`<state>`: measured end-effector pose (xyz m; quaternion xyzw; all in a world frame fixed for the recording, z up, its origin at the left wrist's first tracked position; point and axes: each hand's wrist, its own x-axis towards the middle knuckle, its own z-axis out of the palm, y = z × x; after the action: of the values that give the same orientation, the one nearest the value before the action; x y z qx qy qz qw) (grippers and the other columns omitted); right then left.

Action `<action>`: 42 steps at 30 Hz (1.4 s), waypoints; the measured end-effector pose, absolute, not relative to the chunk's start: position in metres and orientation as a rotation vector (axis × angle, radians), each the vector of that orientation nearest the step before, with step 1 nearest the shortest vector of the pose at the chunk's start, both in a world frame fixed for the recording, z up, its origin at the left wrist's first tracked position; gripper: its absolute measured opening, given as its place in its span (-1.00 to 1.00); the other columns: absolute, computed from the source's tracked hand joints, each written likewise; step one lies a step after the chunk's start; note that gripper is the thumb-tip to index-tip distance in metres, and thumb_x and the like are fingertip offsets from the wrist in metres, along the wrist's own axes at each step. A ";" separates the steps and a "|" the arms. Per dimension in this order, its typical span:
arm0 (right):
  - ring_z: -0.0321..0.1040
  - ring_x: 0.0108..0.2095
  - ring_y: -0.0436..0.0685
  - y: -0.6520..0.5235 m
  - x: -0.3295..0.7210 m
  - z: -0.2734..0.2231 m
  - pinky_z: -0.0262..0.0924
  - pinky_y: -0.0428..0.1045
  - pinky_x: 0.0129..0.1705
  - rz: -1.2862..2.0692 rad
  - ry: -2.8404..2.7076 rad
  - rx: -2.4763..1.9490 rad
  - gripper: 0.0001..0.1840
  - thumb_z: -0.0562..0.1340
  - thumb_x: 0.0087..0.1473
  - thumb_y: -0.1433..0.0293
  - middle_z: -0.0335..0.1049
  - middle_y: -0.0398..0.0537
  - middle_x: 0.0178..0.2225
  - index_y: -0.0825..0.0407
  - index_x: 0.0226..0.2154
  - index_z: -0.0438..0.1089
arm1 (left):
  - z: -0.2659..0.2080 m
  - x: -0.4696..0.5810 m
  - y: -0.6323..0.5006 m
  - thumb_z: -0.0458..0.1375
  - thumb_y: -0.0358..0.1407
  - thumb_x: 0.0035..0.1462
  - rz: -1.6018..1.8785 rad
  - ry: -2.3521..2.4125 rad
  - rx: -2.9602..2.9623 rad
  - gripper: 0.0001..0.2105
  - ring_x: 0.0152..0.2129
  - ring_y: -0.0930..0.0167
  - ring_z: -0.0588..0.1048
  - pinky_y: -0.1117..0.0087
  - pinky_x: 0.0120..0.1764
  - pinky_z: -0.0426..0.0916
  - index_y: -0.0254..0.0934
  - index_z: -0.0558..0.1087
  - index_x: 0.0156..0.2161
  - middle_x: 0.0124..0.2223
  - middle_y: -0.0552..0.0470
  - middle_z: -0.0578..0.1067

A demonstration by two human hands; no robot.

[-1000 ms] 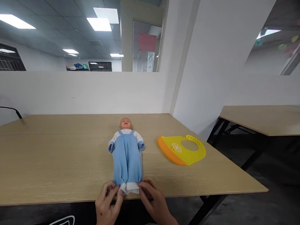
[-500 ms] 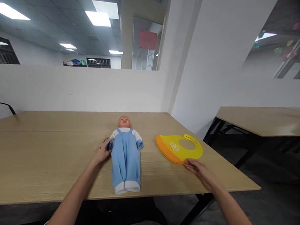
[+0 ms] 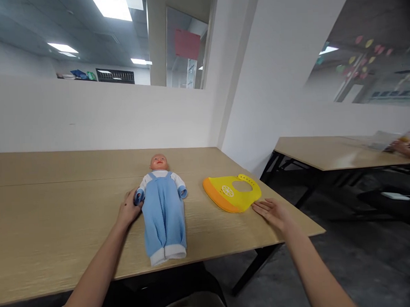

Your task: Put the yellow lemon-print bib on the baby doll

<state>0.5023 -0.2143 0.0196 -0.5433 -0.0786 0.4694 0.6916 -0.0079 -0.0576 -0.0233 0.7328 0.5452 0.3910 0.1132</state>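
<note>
A baby doll (image 3: pixel 163 209) in light blue overalls and a white top lies face up on the wooden table, feet toward me. My left hand (image 3: pixel 128 209) is around the blue cuff of the doll's sleeve on the left side; part of the fingers is hidden there. To the right lies a yellow bib (image 3: pixel 241 198) with an orange pocket edge, a white citrus print and a neck strap with holes. My right hand (image 3: pixel 270 212) rests beside the bib's near right edge, fingers stretched out and palm partly turned up, holding nothing.
The table (image 3: pixel 69 232) ends at a near edge in front of me and a right edge past the bib. A white wall (image 3: pixel 128 116) with windows stands behind. Another table (image 3: pixel 313 153) is at the right, with blurred items at its far end.
The view has swung to the right, bringing more of the other table into sight. My right hand has drawn slightly away from the bib, its palm turning upward. My left hand stays at the doll's sleeve.
</note>
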 end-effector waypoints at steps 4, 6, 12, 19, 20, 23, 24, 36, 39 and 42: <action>0.44 -0.34 0.07 -0.205 0.492 0.006 0.43 -0.03 -0.26 1.089 -0.169 -1.101 -0.86 0.05 -0.01 0.58 0.37 0.06 -0.33 0.10 -0.35 0.22 | -0.025 -0.010 -0.054 0.09 -0.34 -0.04 1.100 1.589 2.134 -0.50 -0.02 0.26 0.34 0.26 0.04 0.22 -0.25 0.25 0.08 0.04 -0.12 0.35; 0.44 -0.36 0.05 -0.197 0.491 0.001 0.42 -0.05 -0.27 1.096 -0.178 -1.057 -0.87 0.06 -0.02 0.58 0.39 0.01 -0.36 0.08 -0.37 0.22 | -0.025 -0.009 -0.053 0.09 -0.35 -0.06 1.107 1.566 2.123 -0.52 -0.03 0.26 0.34 0.27 0.04 0.21 -0.26 0.26 0.05 0.02 -0.11 0.35; 0.43 -0.44 0.01 -0.158 0.493 -0.001 0.38 -0.09 -0.28 1.078 -0.276 -1.047 -0.88 0.10 -0.04 0.54 0.45 -0.08 -0.46 0.07 -0.40 0.31 | -0.021 -0.005 -0.052 0.05 -0.39 -0.06 1.144 1.508 2.012 -0.55 0.00 0.28 0.32 0.26 0.06 0.20 -0.27 0.26 0.03 0.03 -0.10 0.36; 0.47 -0.28 0.14 -0.136 0.471 0.025 0.35 0.05 -0.15 1.114 -0.400 -1.010 -0.86 0.14 -0.02 0.39 0.49 0.01 -0.39 0.07 -0.37 0.37 | -0.011 -0.003 -0.066 0.08 -0.26 0.01 1.245 1.447 1.736 -0.52 -0.06 0.28 0.38 0.25 -0.03 0.28 -0.26 0.23 0.09 0.07 -0.16 0.34; 0.46 -0.24 0.15 -0.138 0.464 0.034 0.34 0.06 -0.13 1.116 -0.455 -0.952 -0.84 0.15 -0.02 0.37 0.50 0.02 -0.34 0.06 -0.34 0.38 | -0.010 -0.002 -0.068 0.05 -0.20 0.05 1.306 1.463 1.696 -0.55 -0.06 0.29 0.39 0.25 -0.03 0.28 -0.26 0.24 0.07 0.07 -0.16 0.34; 0.43 -0.16 0.20 -0.151 0.440 0.067 0.33 0.08 -0.09 1.087 -0.626 -0.886 -0.72 0.22 -0.06 0.27 0.49 0.02 -0.24 0.02 -0.24 0.40 | -0.006 -0.004 -0.072 -0.12 -0.08 0.17 1.467 1.579 1.579 -0.63 -0.10 0.29 0.42 0.24 -0.03 0.26 -0.24 0.33 -0.06 -0.05 -0.12 0.44; 0.43 -0.15 0.22 -0.156 0.432 0.079 0.34 0.09 -0.10 1.080 -0.667 -0.887 -0.68 0.23 -0.07 0.24 0.48 0.03 -0.22 0.01 -0.22 0.39 | -0.005 -0.005 -0.073 -0.16 -0.08 0.18 1.492 1.616 1.565 -0.64 -0.14 0.29 0.43 0.24 -0.04 0.26 -0.23 0.36 -0.14 -0.12 -0.10 0.47; 0.38 -0.09 0.26 -0.221 0.340 0.169 0.32 0.17 -0.11 1.081 -1.116 -0.719 -0.63 0.23 -0.09 0.07 0.30 -0.12 0.06 -0.15 -0.21 0.27 | 0.043 0.014 -0.132 -0.26 0.14 0.13 1.362 1.085 1.584 -0.38 -0.51 0.33 0.38 0.30 -0.32 0.30 -0.27 0.45 -0.49 -0.50 -0.05 0.45; 0.40 -0.15 0.26 -0.235 0.317 0.173 0.34 0.13 -0.16 1.142 -1.227 -0.790 -0.52 0.27 -0.17 0.03 0.31 -0.01 0.05 -0.09 -0.19 0.32 | 0.073 0.022 -0.168 -0.41 0.35 -0.06 1.101 0.753 1.561 -0.18 -0.48 0.24 0.45 0.22 -0.35 0.34 -0.27 0.45 -0.54 -0.55 -0.12 0.45; 0.43 -0.23 0.26 -0.245 0.302 0.171 0.36 0.10 -0.23 1.218 -1.278 -0.866 -0.32 0.28 -0.21 -0.02 0.42 0.12 -0.14 -0.02 -0.06 0.33 | 0.101 0.023 -0.196 -0.34 0.46 -0.25 0.975 0.735 1.586 -0.18 -0.45 0.19 0.48 0.21 -0.40 0.35 -0.26 0.41 -0.61 -0.55 -0.14 0.46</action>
<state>0.3016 -0.2454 0.1715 -0.3664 -0.5408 0.5156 0.5545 0.0227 -0.1964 0.1005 0.6672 0.3093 0.4101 0.5394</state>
